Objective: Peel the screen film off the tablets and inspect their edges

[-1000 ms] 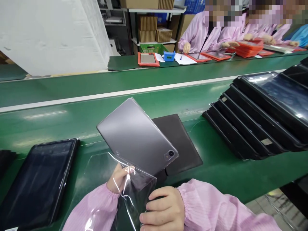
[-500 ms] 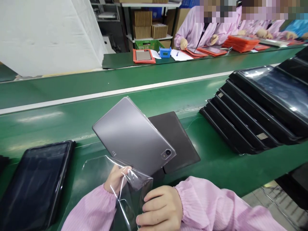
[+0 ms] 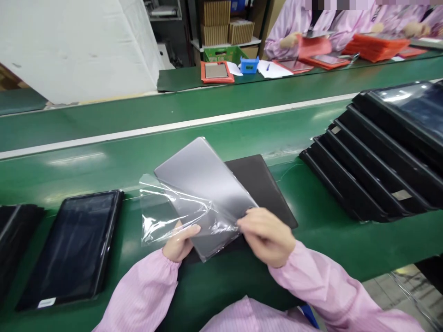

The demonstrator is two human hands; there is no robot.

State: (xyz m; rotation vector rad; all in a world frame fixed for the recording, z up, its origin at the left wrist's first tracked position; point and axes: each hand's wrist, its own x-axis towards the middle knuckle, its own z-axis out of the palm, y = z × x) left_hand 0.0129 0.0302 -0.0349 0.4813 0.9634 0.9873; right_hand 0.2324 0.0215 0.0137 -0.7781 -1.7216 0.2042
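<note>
The fingers (image 3: 183, 229) of the left hand (image 3: 178, 244) are clasped around the lower left edge of a grey tablet (image 3: 204, 177), while the fingers of the right hand (image 3: 266, 236) are closed on its lower right corner, where a clear plastic bag (image 3: 157, 212) is pinched against the tablet. The tablet is held between both hands at a tilt, with its back facing up. Its lower half is loosely covered by the bag, which spills out past its left edge.

Directly beneath, a dark tablet (image 3: 268, 184) is laid on the green conveyor surface (image 3: 328, 244). Just left of the hands, a black-framed tablet (image 3: 72, 246) is laid flat, and to the right, black tablets (image 3: 370, 157) are overlapped in a row. On a farther belt, orange cases (image 3: 377, 48) are stacked, and an orange case (image 3: 314, 46) is held by a co-worker's hand (image 3: 289, 41).
</note>
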